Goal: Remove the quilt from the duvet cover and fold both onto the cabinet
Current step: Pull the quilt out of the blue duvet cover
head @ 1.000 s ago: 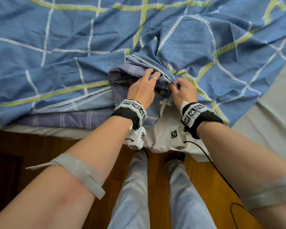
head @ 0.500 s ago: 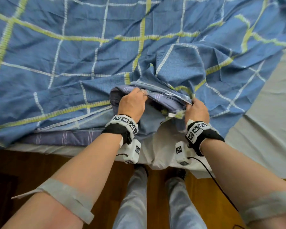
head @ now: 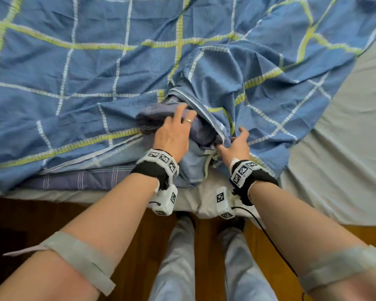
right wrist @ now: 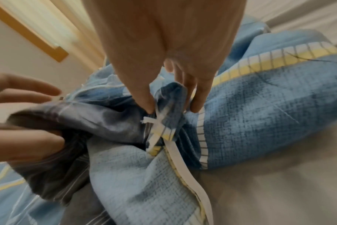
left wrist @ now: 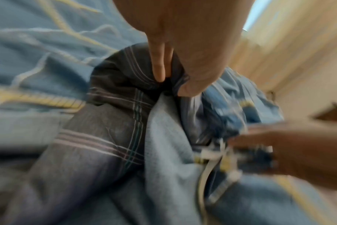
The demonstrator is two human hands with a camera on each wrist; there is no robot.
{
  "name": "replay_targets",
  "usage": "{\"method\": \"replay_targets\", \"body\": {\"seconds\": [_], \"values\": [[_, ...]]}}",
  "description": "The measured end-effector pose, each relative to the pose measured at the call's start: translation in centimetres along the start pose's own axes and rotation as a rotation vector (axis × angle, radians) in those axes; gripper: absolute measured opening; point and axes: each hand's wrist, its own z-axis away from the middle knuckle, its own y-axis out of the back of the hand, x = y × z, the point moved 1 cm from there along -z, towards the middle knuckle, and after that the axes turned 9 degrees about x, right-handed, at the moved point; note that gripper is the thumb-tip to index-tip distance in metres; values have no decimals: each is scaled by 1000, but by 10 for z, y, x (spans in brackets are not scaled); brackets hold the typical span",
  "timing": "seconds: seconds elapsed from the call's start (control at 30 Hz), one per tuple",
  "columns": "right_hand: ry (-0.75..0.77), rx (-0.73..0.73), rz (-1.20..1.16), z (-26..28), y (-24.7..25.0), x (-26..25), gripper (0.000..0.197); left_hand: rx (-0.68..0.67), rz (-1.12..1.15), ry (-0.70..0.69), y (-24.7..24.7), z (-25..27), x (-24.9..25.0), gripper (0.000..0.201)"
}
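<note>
Head view: duvet cover, blue with yellow and white grid lines, lies spread and creased over a bed with a grey sheet. At the near edge its opening is gathered into a bunch, and a darker purple-grey striped quilt shows out of that opening. Left hand lies on the quilt bunch, fingers extended and slightly spread, a ring on one finger; thumb side not visible from here. Right hand is at the cover's edge just right of the bunch, thumb raised, fingers reaching into the folds. Both wrists carry marker bands. Wooden floor and the person's trousered legs appear below the bed edge.

Left wrist view, blurred: left hand has its fingertips and thumb pressed together into a fold of the striped quilt, pinching it. Pale inner face of the cover lies beside the quilt. Right hand enters from the right, too smeared to judge.

Right wrist view: right hand pinches the cover at its gathered corner between thumb and fingers, directly above a white tie tape. Left hand at frame left holds the dark quilt fold.
</note>
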Motion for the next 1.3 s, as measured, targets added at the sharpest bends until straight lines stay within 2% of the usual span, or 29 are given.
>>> {"method": "replay_targets", "body": {"seconds": [0.07, 0.17, 0.2, 0.3, 0.4, 0.47, 0.57, 0.6, 0.73, 0.8, 0.9, 0.97, 1.03, 1.07, 1.1, 1.13, 1.2, 1.27, 1.3], "values": [[-15, 47, 23, -4, 3, 8, 64, -112, -115, -126, -18, 4, 13, 66], [6, 83, 43, -7, 10, 14, 38, -227, -244, -215, -43, 2, 20, 65], [20, 81, 33, -8, 12, 14, 35, -219, -305, -260, -47, -3, 19, 62], [39, 90, 14, -11, 15, 14, 31, -79, -419, -428, -45, -24, 23, 40], [13, 82, 40, -17, 15, 12, 28, -70, -435, -447, -36, -44, 28, 28], [-16, 66, -11, -19, 12, 4, 36, -47, -392, -414, -23, -54, 30, 9], [-27, 81, -136, -13, 12, -14, 69, -100, -213, -270, 0, -59, 40, 20], [-4, 85, -136, -11, 13, -18, 69, -104, -157, -220, 7, -58, 42, 21], [112, 122, 70, -11, 30, -21, 33, -45, -8, -26, 29, -60, 34, 25], [75, 176, 148, -13, 41, -20, 25, -45, 32, 67, 38, -61, 28, 28], [-10, 207, 269, -13, 53, -20, 22, -39, 174, 346, 53, -58, 13, 34], [9, 234, 309, -13, 56, -20, 24, 0, 369, 631, 56, -54, -8, 40], [-20, 249, 247, -7, 55, -20, 32, -5, 692, 917, 56, -49, -28, 51], [-74, 242, 187, -5, 53, -18, 38, -8, 809, 1016, 57, -47, -33, 53], [-148, 224, 130, -2, 51, -14, 44, -15, 852, 1059, 56, -46, -37, 53], [-223, 190, 98, 1, 48, -10, 49, -33, 812, 1044, 54, -46, -40, 53], [-298, 66, 81, 7, 41, 1, 48, -68, 550, 897, 47, -42, -38, 46], [-236, -40, 63, 11, 32, 9, 37, -53, 307, 699, 38, -34, -29, 39], [-202, -59, 51, 13, 28, 10, 34, -43, 218, 572, 31, -27, -25, 44]]}}
